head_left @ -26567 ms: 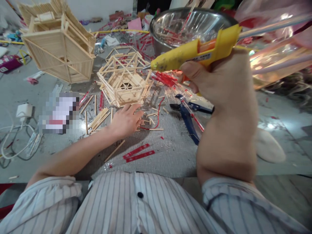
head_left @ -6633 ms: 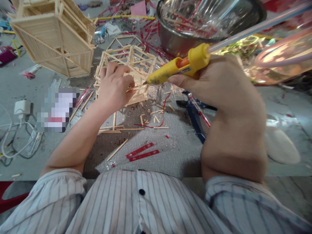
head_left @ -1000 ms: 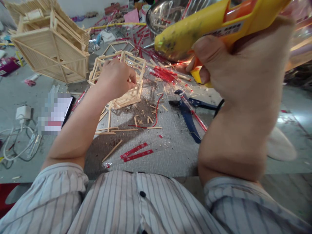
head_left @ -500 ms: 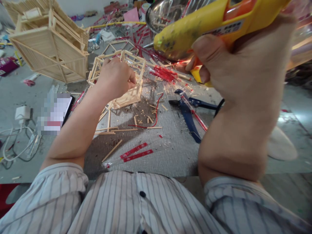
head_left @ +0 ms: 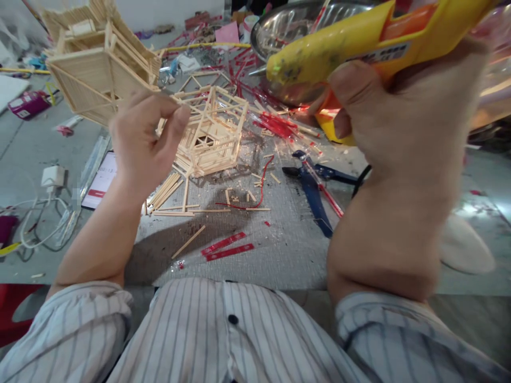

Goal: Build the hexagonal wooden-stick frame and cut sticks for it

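Note:
My right hand [head_left: 403,111] is wrapped round a yellow hot glue gun [head_left: 327,49], whose metal nozzle points left. Its fingers lie at the orange trigger. My left hand [head_left: 146,135] hovers at the left side of a small open frame of wooden sticks [head_left: 217,166], with thumb and forefinger drawn close in a pinch. Anything between those fingertips is too small or hidden to make out. Several loose sticks [head_left: 170,190] lie on the table below that frame.
A larger stick-built structure [head_left: 93,74] stands at the back left. Blue-handled cutting pliers [head_left: 313,199] lie right of centre, near red-and-clear wrappers [head_left: 229,247] and a red string [head_left: 262,183]. A phone [head_left: 99,181] and white charger [head_left: 53,175] are left; a metal bowl [head_left: 275,32] sits behind.
My left hand has moved left, off the middle of the small stick frame, and more of the frame shows. The glue gun stays in my right hand. The view has shifted slightly.

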